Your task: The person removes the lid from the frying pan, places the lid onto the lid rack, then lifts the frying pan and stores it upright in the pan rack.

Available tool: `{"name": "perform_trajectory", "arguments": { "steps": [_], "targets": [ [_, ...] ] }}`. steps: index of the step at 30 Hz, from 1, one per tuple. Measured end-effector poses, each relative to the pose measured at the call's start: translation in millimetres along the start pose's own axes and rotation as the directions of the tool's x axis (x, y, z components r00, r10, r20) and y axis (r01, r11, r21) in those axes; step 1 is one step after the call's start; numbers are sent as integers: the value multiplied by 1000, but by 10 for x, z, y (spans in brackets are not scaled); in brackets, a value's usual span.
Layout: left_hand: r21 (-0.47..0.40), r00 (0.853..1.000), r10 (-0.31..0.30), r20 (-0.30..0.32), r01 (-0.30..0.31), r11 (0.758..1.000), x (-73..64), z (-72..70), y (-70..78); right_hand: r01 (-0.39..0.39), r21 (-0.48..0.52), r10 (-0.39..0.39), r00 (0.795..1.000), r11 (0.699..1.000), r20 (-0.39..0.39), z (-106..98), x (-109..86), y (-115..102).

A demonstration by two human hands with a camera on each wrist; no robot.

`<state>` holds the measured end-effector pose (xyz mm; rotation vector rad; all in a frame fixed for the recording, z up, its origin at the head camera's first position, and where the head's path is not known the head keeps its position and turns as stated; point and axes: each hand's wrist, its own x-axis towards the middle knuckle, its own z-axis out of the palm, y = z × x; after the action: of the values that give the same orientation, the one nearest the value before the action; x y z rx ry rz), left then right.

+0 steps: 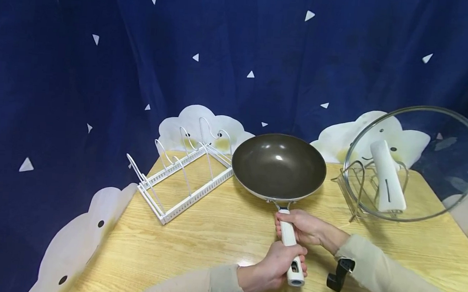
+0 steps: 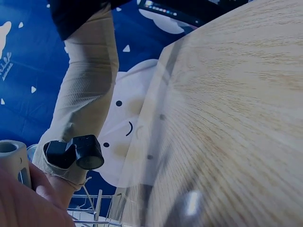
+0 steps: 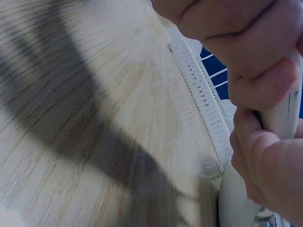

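A deep frying pan (image 1: 279, 167) with a dark inside and a white handle (image 1: 288, 233) is held over the table, its bowl pointing away from me. My left hand (image 1: 276, 263) grips the handle near its free end, thumb lying across the top. Closer to the bowl, my right hand (image 1: 303, 226) wraps the same handle from the right side. Both sets of curled fingers (image 3: 272, 82) show around it in the right wrist view, one hand beside the other. In the left wrist view the handle's hollow end (image 2: 9, 147) sticks out past my left hand (image 2: 31, 203).
A white wire rack (image 1: 189, 201) with upright loops stands left of the pan, its near corner close to the pan's rim. On the right, a large glass lid (image 1: 436, 164) with a white grip leans in a small metal stand (image 1: 346, 194). A blue curtain (image 1: 241, 42) hangs behind the table (image 1: 194, 247).
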<state>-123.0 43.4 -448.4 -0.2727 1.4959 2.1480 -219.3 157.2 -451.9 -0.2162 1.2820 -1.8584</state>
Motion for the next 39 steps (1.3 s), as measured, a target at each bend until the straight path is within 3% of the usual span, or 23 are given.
{"name": "perform_trajectory", "arguments": {
  "steps": [10, 22, 31, 39],
  "targets": [
    [39, 996, 78, 33, -80, 996, -10, -2, -33, 92, -74, -93, 996, 993, -5, 37, -42, -43],
    [18, 973, 210, 93, -212, 977, 38, 22, -56, 172, -178, -172, 985, 969, 16, 102, -124, -187],
    [56, 927, 295, 232, -315, 947, 99, -72, -49, 207, -215, -217, 976, 955, -26, 157, -152, -260],
    [5, 882, 355, 310, -375, 927, 116, -85, -55, 228, -204, -236, 972, 952, -14, 171, -178, -294]
  ]
}}
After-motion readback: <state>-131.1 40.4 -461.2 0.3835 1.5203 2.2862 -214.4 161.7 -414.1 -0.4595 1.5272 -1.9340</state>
